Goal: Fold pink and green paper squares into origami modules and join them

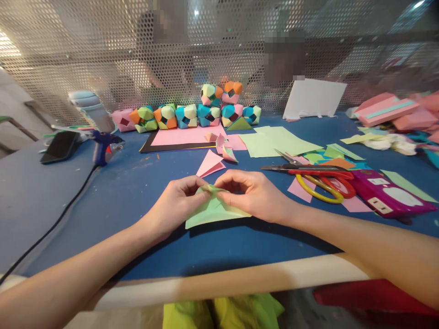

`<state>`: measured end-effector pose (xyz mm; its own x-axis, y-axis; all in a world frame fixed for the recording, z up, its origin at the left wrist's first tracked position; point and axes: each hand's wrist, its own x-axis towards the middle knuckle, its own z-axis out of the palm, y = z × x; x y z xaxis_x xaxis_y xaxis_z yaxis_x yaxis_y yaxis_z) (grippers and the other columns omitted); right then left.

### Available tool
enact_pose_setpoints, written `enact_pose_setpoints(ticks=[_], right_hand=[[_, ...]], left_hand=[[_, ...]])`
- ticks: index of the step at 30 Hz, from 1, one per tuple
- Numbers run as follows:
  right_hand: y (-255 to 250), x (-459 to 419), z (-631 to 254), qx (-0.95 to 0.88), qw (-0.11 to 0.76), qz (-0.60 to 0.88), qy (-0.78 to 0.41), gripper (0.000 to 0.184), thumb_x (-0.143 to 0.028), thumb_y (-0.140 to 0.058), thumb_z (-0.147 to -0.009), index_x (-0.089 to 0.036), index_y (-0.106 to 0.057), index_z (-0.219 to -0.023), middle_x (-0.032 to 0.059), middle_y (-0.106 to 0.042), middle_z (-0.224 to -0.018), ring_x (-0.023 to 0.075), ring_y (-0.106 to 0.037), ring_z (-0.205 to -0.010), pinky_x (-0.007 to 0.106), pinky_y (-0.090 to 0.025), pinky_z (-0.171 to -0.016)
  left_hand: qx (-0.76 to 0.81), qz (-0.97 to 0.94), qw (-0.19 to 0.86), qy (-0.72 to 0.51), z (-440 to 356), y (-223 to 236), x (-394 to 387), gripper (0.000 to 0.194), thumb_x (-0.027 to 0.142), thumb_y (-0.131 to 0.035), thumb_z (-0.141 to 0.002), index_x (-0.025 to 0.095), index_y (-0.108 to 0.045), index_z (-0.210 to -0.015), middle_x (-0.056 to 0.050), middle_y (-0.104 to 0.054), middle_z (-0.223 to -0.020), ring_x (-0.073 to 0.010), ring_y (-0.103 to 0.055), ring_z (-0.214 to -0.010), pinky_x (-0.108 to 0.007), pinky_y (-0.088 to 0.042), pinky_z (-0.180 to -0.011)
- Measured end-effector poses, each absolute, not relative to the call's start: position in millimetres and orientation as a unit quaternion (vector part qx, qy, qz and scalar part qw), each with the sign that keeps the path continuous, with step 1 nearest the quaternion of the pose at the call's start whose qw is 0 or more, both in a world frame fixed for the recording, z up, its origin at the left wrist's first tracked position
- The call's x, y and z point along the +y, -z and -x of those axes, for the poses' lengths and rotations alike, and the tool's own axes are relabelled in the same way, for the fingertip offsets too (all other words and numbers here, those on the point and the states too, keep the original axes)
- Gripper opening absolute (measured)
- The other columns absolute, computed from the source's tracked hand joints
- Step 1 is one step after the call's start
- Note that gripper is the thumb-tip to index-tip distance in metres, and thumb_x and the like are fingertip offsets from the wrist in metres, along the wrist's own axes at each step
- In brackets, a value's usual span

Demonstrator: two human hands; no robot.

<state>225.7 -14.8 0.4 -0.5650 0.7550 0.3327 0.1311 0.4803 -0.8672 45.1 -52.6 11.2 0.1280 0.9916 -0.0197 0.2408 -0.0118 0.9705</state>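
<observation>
A light green sheet of paper (212, 211), partly folded, lies at the middle of the blue table (130, 201). My left hand (178, 201) pinches its upper left fold, fingers closed on the paper. My right hand (254, 194) pinches the same fold from the right, fingertips nearly meeting the left ones. A folded pink paper triangle (210, 163) lies just beyond my hands.
Scissors with red and yellow handles (315, 178) and a magenta case (391, 194) lie to the right. Loose green sheets (277, 140), pink sheets (185, 136), a row of colourful folded paper balls (206, 112), a blue glue gun (101, 144), a phone (60, 146). People sit behind a mesh screen (68, 50).
</observation>
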Motion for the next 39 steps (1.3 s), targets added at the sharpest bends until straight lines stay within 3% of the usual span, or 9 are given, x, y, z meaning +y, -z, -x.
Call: enact_pose_setpoints(ticks=[8, 13, 17, 28, 33, 39], right_hand=[[-2.8, -13.5, -231.4, -0.847, 0.379, 0.225, -0.297, 0.015, -0.009, -0.052, -0.079, -0.018, -0.063, -0.082, 0.0014, -0.063, -0.079, 0.0117, -0.057, -0.072, 0.024, -0.047, -0.065], [-0.6, -12.0, -233.3, -0.866, 0.386, 0.188, -0.255, 0.013, -0.01, -0.053, -0.08, -0.019, -0.063, -0.082, 0.0027, -0.064, -0.08, 0.0129, -0.057, -0.072, 0.026, -0.047, -0.066], [-2.2, -13.1, -233.3, -0.862, 0.362, 0.236, -0.266, 0.004, -0.018, -0.058, -0.082, -0.018, -0.062, -0.08, 0.0013, -0.063, -0.076, 0.0119, -0.055, -0.069, 0.024, -0.046, -0.064], [-8.2, -14.5, -236.0, -0.858, 0.315, 0.273, -0.299, 0.005, -0.013, -0.06, -0.077, -0.016, -0.064, -0.077, -0.0006, -0.064, -0.073, 0.0103, -0.056, -0.065, 0.022, -0.044, -0.061], [-10.1, -13.0, -239.2, -0.851, 0.301, 0.26, -0.342, 0.01, -0.011, -0.057, -0.079, -0.015, -0.066, -0.077, -0.0006, -0.066, -0.072, 0.0092, -0.056, -0.065, 0.02, -0.043, -0.059], [-8.5, -8.3, -245.4, -0.857, 0.305, 0.221, -0.353, 0.018, -0.008, -0.055, -0.08, -0.016, -0.071, -0.085, 0.0011, -0.069, -0.082, 0.0093, -0.06, -0.068, 0.019, -0.046, -0.06]], left_hand=[[0.517, -0.608, 0.459, -0.389, -43.9, -13.2, -54.0, 0.015, 0.031, -0.063, -0.073, 0.016, -0.064, -0.075, 0.001, -0.062, -0.07, -0.0113, -0.052, -0.063, -0.021, -0.04, -0.056], [0.514, -0.635, 0.444, -0.369, -43.7, -13.9, -54.0, 0.013, 0.029, -0.061, -0.074, 0.016, -0.064, -0.076, 0.001, -0.062, -0.07, -0.0112, -0.052, -0.063, -0.021, -0.04, -0.058], [0.523, -0.657, 0.405, -0.361, -44.6, -14.6, -55.6, 0.018, 0.033, -0.059, -0.075, 0.016, -0.063, -0.074, 0.001, -0.059, -0.066, -0.0113, -0.049, -0.061, -0.022, -0.038, -0.056], [0.529, -0.701, 0.339, -0.337, -45.1, -12.7, -60.2, 0.014, 0.025, -0.054, -0.076, 0.016, -0.064, -0.074, 0.002, -0.056, -0.062, -0.0095, -0.043, -0.056, -0.021, -0.033, -0.051], [0.525, -0.7, 0.359, -0.324, -44.1, -13.4, -59.2, 0.012, 0.023, -0.055, -0.074, 0.016, -0.065, -0.074, 0.002, -0.055, -0.061, -0.0093, -0.042, -0.055, -0.021, -0.033, -0.05], [0.529, -0.684, 0.407, -0.294, -38.0, -15.9, -58.9, 0.018, 0.02, -0.055, -0.072, 0.016, -0.069, -0.082, -0.001, -0.065, -0.071, -0.0121, -0.052, -0.06, -0.022, -0.038, -0.054]])
